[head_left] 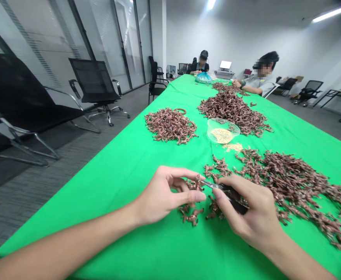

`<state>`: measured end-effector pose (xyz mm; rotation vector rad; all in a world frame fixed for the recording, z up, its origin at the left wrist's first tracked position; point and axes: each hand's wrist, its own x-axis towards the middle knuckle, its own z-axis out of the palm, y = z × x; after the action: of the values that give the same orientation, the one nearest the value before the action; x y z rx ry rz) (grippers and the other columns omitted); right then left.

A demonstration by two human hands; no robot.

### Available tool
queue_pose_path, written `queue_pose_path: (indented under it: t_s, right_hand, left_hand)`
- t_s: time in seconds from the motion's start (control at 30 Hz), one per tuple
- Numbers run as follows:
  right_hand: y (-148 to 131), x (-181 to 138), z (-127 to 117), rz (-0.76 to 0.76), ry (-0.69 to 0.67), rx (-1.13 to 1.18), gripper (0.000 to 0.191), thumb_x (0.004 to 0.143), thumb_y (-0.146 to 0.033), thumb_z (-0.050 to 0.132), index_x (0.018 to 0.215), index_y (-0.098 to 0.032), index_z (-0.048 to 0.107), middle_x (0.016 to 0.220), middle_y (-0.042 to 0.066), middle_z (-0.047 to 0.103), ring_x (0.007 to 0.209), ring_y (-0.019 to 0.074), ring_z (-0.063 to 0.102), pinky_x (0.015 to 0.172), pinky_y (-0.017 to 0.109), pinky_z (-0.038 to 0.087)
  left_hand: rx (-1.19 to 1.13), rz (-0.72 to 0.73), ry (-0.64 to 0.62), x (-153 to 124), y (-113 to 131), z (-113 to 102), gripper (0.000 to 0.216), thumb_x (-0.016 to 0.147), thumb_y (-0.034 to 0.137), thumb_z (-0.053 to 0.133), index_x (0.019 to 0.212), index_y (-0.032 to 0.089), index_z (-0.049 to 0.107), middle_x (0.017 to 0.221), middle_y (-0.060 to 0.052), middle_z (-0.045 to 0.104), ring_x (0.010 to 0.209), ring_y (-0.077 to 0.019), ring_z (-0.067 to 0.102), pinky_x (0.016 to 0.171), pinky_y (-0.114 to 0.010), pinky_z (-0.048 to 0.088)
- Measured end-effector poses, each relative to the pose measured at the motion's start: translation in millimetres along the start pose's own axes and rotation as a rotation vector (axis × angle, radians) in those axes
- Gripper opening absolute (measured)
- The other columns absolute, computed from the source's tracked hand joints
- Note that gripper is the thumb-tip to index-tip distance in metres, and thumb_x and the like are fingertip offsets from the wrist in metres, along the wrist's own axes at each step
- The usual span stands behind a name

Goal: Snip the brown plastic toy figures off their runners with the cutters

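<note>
Your left hand (164,194) is closed in a pinch, thumb and fingertips gripping one small copper-brown piece (194,183) just above the table. Your right hand (252,214) is wrapped shut around a small hand tool (218,187) with dark handles. Its metal tip points left and meets the piece. It may be a pair of pliers or cutters, but your fingers hide too much to be sure.

Directly under your hands lie a few loose pieces (192,216) on the green tablecloth (129,163). To your right a long heap (299,186) of the same brown parts stretches toward the table edge. Beyond your hands stands a clear bowl (210,131) holding pale yellow bits, with a small spill (233,147) of them beside it. Farther off sit two more mounds, a left pile (170,125) and a larger far pile (231,111).

Judging by the size of the heaps, a great deal remains to be handled. Only one piece is in work.

At the far end two people (261,76) sit at the table. Black chairs (94,83) stand on your left.
</note>
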<state>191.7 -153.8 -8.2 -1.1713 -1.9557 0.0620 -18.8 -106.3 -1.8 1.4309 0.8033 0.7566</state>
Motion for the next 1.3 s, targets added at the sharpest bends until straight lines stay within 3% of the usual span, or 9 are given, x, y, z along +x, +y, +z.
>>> queue_pose_path:
  t_s: [0.4,0.7,0.93,1.17,1.3]
  right_hand:
    - [1,-1,1,-0.044,0.014,-0.057,0.008,0.087,-0.021,0.065,0.092,-0.015,0.064,0.071,0.0,0.061,0.059,0.0091,0.053,0.055,0.024,0.04]
    - [1,-1,3,0.014,-0.022,-0.022,0.007,0.088,-0.023,0.063,0.086,-0.016,0.063,0.067,-0.002,0.059,0.056,0.0085,0.053,0.053,0.023,0.038]
    - [6,1,-1,0.045,0.02,-0.003,0.008,0.087,-0.024,0.065,0.09,-0.017,0.065,0.075,-0.001,0.065,0.061,0.0087,0.057,0.059,0.022,0.044]
    - [6,1,-1,0.044,0.023,0.002,0.008,0.086,-0.024,0.065,0.091,-0.018,0.065,0.076,-0.001,0.066,0.062,0.0098,0.059,0.06,0.023,0.045]
    - [6,1,0,0.084,-0.012,0.059,0.008,0.087,-0.026,0.064,0.091,-0.019,0.065,0.075,-0.001,0.065,0.061,0.0105,0.058,0.058,0.024,0.044]
  left_hand:
    - [-0.012,0.002,-0.025,0,-2,-1,0.041,0.071,0.032,0.084,0.105,0.014,0.072,0.063,-0.002,0.072,0.056,-0.0128,0.065,0.056,-0.021,0.05]
    - [0.049,0.02,0.017,1,-2,-1,0.044,0.069,0.032,0.086,0.106,0.012,0.073,0.065,-0.002,0.072,0.058,-0.0129,0.064,0.057,-0.022,0.049]
    - [0.098,0.109,0.065,7,-4,-4,0.024,0.083,0.027,0.074,0.103,0.015,0.075,0.102,-0.007,0.076,0.091,-0.0189,0.07,0.081,-0.028,0.056]
    - [-0.066,0.067,0.033,9,-11,-4,0.032,0.081,0.025,0.077,0.111,0.015,0.069,0.107,-0.009,0.075,0.086,-0.019,0.073,0.078,-0.03,0.059]
    - [-0.032,0.065,0.014,8,-12,-3,0.033,0.079,0.028,0.078,0.108,0.015,0.069,0.093,-0.008,0.077,0.084,-0.0199,0.073,0.076,-0.03,0.059]
